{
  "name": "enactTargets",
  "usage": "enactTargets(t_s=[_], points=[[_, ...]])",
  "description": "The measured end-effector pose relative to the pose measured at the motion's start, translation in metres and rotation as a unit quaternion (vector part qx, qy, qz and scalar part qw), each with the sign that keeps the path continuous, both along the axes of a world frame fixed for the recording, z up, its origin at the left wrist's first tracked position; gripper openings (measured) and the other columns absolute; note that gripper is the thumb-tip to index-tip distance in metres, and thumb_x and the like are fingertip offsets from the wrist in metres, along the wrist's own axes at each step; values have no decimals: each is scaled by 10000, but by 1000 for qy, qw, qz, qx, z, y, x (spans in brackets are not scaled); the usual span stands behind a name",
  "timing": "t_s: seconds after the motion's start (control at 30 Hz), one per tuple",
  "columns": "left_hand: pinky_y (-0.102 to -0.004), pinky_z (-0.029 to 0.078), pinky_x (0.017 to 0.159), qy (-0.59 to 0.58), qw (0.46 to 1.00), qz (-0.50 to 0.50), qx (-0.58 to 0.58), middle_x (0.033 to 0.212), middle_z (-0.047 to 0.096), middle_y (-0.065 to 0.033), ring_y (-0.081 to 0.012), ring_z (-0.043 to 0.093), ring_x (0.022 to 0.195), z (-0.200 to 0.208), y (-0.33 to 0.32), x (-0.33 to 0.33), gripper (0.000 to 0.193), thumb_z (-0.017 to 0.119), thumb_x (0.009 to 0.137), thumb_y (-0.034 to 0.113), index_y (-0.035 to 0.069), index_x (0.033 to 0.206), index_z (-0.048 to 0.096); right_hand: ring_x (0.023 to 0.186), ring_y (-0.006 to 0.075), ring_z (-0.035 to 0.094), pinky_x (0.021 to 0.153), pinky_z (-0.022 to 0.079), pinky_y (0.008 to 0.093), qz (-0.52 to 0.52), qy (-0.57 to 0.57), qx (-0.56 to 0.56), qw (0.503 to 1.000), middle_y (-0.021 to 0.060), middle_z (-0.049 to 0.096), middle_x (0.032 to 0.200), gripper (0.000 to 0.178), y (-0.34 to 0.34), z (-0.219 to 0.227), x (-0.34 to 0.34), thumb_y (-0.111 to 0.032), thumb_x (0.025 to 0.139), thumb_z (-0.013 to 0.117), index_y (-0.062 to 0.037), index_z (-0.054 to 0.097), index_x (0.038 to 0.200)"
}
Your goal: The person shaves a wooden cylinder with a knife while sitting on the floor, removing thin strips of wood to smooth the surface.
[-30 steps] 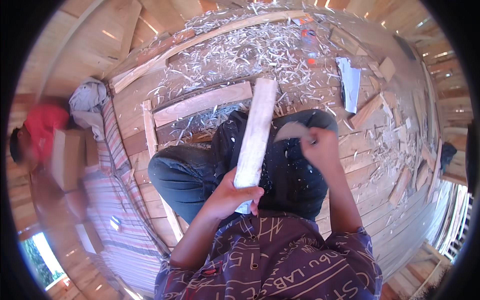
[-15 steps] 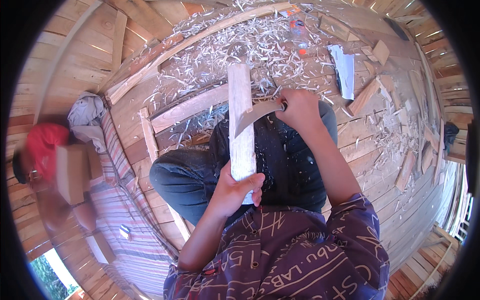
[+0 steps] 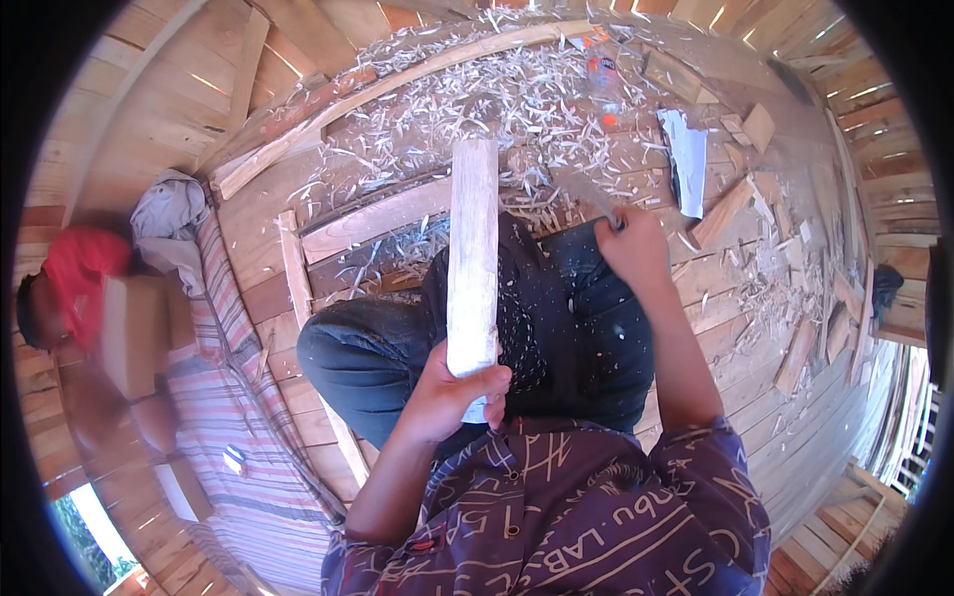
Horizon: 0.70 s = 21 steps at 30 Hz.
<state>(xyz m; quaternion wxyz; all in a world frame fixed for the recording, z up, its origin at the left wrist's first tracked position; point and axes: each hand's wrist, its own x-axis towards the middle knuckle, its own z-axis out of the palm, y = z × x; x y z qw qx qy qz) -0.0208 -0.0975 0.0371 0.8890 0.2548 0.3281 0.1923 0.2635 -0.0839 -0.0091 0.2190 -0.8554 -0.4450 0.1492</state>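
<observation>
A pale wooden stick (image 3: 473, 238), squared and thick, points away from me above my lap. Wrapped round its near end is my left hand (image 3: 456, 393), thumb across the top. Off to the right, over my right knee, my right hand (image 3: 637, 250) is closed round the handle of a knife (image 3: 593, 195). Its blade is smeared by motion and stands apart from the stick, pointing away and to the left. A dark cloth with light specks (image 3: 527, 298) lies across my lap beneath the stick.
Curled wood shavings (image 3: 427, 104) cover the floor ahead, with a clear plastic bottle (image 3: 602, 79) among them. Wood offcuts (image 3: 723, 214) and a white sheet piece (image 3: 684, 159) lie right. On the left, a person in red (image 3: 84, 273) sits by a striped mat (image 3: 238, 417) with a cardboard box (image 3: 131, 338).
The knife has left the stick's face, and my right hand has swung right and slightly nearer to me. The stick has tilted a little and shifted slightly nearer.
</observation>
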Motion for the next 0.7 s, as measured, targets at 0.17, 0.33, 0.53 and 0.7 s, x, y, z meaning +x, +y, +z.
enactTargets(t_s=[0.17, 0.33, 0.53, 0.7], points=[[-305, 448, 407, -3, 999, -26, -28, 596, 473, -57, -151, 499, 446, 6, -3, 8, 244, 623, 840, 45, 25, 1015, 454, 668, 356, 617, 646, 506, 421, 102, 73, 86, 988, 170, 610, 654, 179, -22, 17, -47, -193, 666, 667, -23, 622, 696], [-317, 479, 431, 56, 990, -59, 112, 620, 500, -67, -150, 535, 476, 2, -16, 7, 240, 616, 828, -19, 21, 994, 448, 650, 300, 635, 603, 507, 401, 197, -24, 48, 979, 93, 628, 636, 111, -14, 24, -46, -175, 601, 701, -110, 628, 653], [-307, 485, 442, 74, 993, -66, 63, 674, 548, -71, -140, 557, 488, 12, -20, 15, 195, 632, 809, -11, 20, 934, 485, 703, 320, 647, 659, 522, 403, 105, -88, 68, 988, 133, 658, 728, 167, 20, 13, -19, -236, 648, 680, -113, 680, 762], [-250, 463, 451, 80, 972, -186, 120, 697, 601, -53, -88, 569, 528, 20, -77, 27, 309, 676, 792, 30, 5, 1054, 515, 839, 357, 650, 775, 513, 440, -198, -29, -37, 979, 222, 659, 855, 310, 60, -21, 87, -285, 737, 629, 1, 682, 845]])
